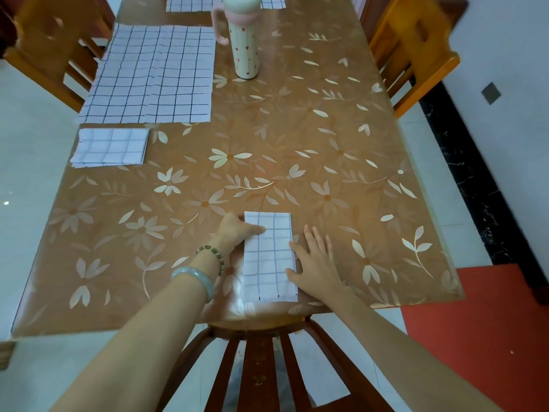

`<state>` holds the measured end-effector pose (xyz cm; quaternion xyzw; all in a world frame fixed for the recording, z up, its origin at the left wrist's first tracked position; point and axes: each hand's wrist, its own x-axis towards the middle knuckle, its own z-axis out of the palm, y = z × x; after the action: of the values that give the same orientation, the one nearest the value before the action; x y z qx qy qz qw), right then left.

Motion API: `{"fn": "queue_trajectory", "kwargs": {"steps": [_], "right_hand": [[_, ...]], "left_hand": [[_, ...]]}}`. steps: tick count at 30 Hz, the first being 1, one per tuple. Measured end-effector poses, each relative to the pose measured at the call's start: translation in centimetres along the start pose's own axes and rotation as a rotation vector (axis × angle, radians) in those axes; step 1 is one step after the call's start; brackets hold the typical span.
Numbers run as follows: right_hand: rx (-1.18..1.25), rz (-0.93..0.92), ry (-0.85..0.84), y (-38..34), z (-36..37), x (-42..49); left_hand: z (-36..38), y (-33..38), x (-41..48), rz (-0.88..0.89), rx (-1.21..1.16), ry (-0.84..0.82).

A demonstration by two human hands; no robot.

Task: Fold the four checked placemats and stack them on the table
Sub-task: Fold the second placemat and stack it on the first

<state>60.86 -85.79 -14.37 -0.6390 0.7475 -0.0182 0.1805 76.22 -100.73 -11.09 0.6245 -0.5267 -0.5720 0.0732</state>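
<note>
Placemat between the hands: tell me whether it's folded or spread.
Folded: the near placemat is a narrow strip, far smaller than the spread placemat beside the tumbler.

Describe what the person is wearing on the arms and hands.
Both forearms are bare, no sleeves in view. By the left hand, the wrist carries a smooth pale green bangle and a bracelet of dark green beads. The right hand and its wrist wear nothing; no rings show.

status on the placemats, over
Left hand presses strip-folded placemat, right hand flat at its edge. Finished placemat at left; flat placemat and far placemat waiting. Tumbler well clear.
</note>
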Motion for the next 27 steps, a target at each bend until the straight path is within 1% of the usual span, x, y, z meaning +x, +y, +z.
{"fn": "queue_trajectory", "kwargs": {"steps": [1,2,4,5,6,7,10,11,15,17,19,20,23,25,27], "right_hand": [[0.129,0.036,-0.028,-0.1,-0.4,0.2],[0.322,0.104,-0.056,-0.4,-1.0,0.2],[0.823,0.278,-0.062,-0.9,-2.8,0.6],[1.036,0.339,-0.051,-1.1,-3.8,0.8],[1.171,0.367,-0.06,-1.3,-4.6,1.0],[1.219,0.369,-0.109,-1.4,-5.3,1.3],[1.17,0.299,-0.353,-2.2,-7.3,2.1],[1.168,0.281,-0.426,-2.3,-7.4,2.2],[1.208,0.271,-0.661,-2.6,-8.3,2.5],[1.245,0.279,-0.715,-3.5,-8.3,2.7],[1.303,0.3,-0.694,-5.5,-8.6,2.7],[1.351,0.309,-0.657,-6.6,-8.7,2.8],[1.516,0.333,-0.456,-10.8,-9.7,2.9],[1.558,0.354,-0.351,-13.6,-10.2,3.1],[1.535,0.329,-0.304,-16.5,-10.5,3.1]], "left_hand": [[-0.1,-0.2,-0.3,0.013,-0.02,-0.037],[-0.3,-0.3,-0.8,0.038,-0.05,-0.068],[-0.5,-0.3,-2.2,0.067,-0.131,-0.122],[-0.7,-0.1,-2.9,0.065,-0.179,-0.142],[-0.8,0.0,-3.5,0.058,-0.218,-0.153],[-1.0,0.2,-4.3,0.052,-0.259,-0.171],[-1.6,0.3,-5.6,0.035,-0.411,-0.203],[-2.0,0.4,-6.0,0.039,-0.458,-0.192],[-4.9,1.3,-8.3,0.059,-0.606,-0.094],[-7.0,1.1,-9.3,0.08,-0.641,-0.021],[-9.1,0.2,-10.3,0.094,-0.666,0.056],[-10.1,-0.3,-11.0,0.099,-0.69,0.091],[-13.5,-2.3,-13.1,0.107,-0.68,0.214],[-16.0,-4.3,-14.3,0.105,-0.66,0.237],[-18.4,-6.1,-15.9,0.106,-0.645,0.254]]}}
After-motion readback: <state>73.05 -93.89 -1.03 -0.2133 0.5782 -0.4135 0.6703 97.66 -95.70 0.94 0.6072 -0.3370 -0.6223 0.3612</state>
